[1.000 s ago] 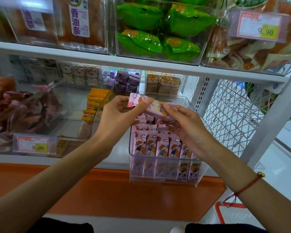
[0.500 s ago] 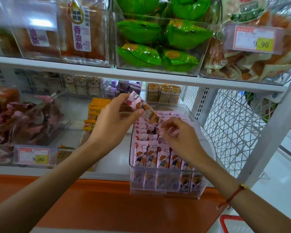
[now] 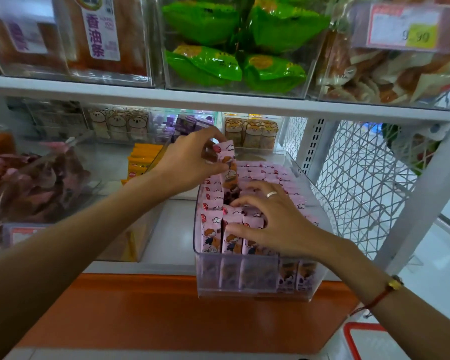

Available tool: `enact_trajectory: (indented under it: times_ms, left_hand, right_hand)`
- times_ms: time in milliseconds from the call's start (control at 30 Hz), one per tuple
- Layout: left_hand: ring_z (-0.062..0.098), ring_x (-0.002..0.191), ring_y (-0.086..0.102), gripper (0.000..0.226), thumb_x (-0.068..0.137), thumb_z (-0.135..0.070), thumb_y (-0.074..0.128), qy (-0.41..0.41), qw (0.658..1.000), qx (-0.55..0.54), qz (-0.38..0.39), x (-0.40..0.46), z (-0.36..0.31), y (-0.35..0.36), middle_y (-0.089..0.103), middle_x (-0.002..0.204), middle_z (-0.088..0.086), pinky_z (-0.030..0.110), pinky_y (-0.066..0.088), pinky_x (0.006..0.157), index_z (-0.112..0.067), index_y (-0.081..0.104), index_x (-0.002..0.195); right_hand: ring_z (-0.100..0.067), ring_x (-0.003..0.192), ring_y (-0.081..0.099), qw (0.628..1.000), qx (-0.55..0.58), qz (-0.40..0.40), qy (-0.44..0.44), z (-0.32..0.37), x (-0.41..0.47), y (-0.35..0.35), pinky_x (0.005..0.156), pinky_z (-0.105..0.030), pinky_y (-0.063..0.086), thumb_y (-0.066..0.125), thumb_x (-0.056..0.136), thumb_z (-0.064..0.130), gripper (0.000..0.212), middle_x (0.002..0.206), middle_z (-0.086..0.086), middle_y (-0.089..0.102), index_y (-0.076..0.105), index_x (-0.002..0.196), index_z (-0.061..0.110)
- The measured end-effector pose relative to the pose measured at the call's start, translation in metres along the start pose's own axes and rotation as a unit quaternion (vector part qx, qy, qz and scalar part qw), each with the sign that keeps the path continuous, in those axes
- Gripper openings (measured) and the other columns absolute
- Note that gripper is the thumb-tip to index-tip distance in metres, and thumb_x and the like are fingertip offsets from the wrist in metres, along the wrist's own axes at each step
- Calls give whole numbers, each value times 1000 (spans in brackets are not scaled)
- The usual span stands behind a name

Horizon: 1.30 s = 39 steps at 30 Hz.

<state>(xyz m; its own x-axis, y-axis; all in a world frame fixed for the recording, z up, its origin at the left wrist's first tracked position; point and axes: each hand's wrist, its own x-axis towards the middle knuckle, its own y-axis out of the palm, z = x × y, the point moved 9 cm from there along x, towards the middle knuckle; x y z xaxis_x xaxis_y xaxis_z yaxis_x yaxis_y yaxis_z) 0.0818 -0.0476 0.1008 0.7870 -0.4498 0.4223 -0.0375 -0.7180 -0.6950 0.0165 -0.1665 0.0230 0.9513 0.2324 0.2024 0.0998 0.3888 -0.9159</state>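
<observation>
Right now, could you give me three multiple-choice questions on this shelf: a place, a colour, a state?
1. Where do the green bags lie? A) upper shelf B) floor C) drawer
2. What colour is the packet in the left hand? A) blue B) pink C) black
3. How is the right hand? A) gripping a bottle B) a fist C) spread on packets in the bin
Answers: 1 A: they sit high above both hands. 2 B: its wrapper is pink. 3 C: its fingers lie spread on the rows.
</observation>
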Motion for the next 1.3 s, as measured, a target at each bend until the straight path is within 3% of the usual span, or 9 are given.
enact_trajectory:
  times_ms: [133, 333, 500, 667, 733, 867, 1033, 1233, 1300]
  left_hand:
    - [16, 91, 66, 38, 78, -24, 76, -13, 997, 27, 71, 9, 2, 14, 67, 101, 3, 43, 54, 89, -24, 52, 108]
    - [13, 89, 58, 49, 76, -28, 78, -13, 976, 140, 165, 25, 8, 25, 65, 116, 6, 26, 44, 79, -12, 60, 118]
    - [13, 98, 56, 50, 76, -40, 75, 18, 956, 230, 179, 36, 9, 54, 64, 120, 0, 26, 42, 81, -19, 62, 119]
    - [12, 102, 56, 40, 84, -32, 69, 22, 933, 250, 258, 29, 18, 72, 62, 119, -1, 25, 40, 81, -16, 61, 120]
    - [13, 108, 57, 37, 88, -32, 64, 28, 936, 251, 245, 25, 13, 65, 61, 123, -1, 24, 41, 84, -18, 60, 123]
    - [5, 93, 51, 23, 89, -29, 63, 92, 956, 243, 138, 16, -14, 44, 63, 114, -7, 14, 32, 68, -26, 64, 111]
    - [16, 108, 53, 35, 91, -37, 59, 106, 914, 341, 191, 4, -20, 71, 61, 122, -1, 25, 36, 81, -25, 60, 124]
    - [23, 108, 54, 31, 91, -42, 55, 50, 887, 401, 224, 1, -6, 76, 61, 111, 5, 40, 45, 97, -17, 66, 107]
    - [22, 108, 54, 28, 92, -39, 55, 42, 902, 372, 217, 1, -7, 72, 60, 111, 5, 39, 45, 97, -17, 66, 104]
  right_hand:
    - [-14, 140, 17, 998, -52, 30, -14, 0, -2, 3, 114, -44, 19, 53, 76, 72, 73, 153, 9, 22, 37, 139, 39]
    - [-10, 135, 27, 999, -37, 20, -12, -3, -4, 2, 111, -39, 24, 55, 78, 68, 72, 148, 12, 31, 36, 140, 39]
    - [-9, 131, 31, 999, -42, -16, -4, -2, -3, 0, 108, -34, 25, 58, 78, 66, 68, 145, 12, 37, 42, 137, 37]
    - [-12, 135, 29, 999, -48, -9, 3, -2, -3, 2, 113, -40, 23, 55, 79, 67, 65, 148, 8, 35, 42, 136, 37]
    - [-11, 135, 28, 999, -48, -8, -2, -2, -5, 0, 113, -39, 24, 54, 80, 66, 64, 147, 9, 36, 44, 135, 36]
    - [-11, 136, 26, 999, -34, -22, -8, -2, -7, -4, 110, -35, 22, 50, 81, 69, 61, 148, 9, 34, 47, 132, 35]
    - [-12, 138, 24, 998, -44, -1, 42, -17, -11, -3, 112, -37, 24, 43, 77, 77, 79, 154, 8, 24, 30, 143, 35]
    - [-13, 142, 19, 996, -68, 29, 49, -21, -13, 3, 115, -39, 18, 37, 78, 80, 82, 157, 9, 16, 24, 146, 36]
    - [-12, 141, 20, 996, -73, 32, 50, -21, -13, 2, 114, -38, 18, 36, 77, 81, 83, 157, 10, 17, 24, 146, 36]
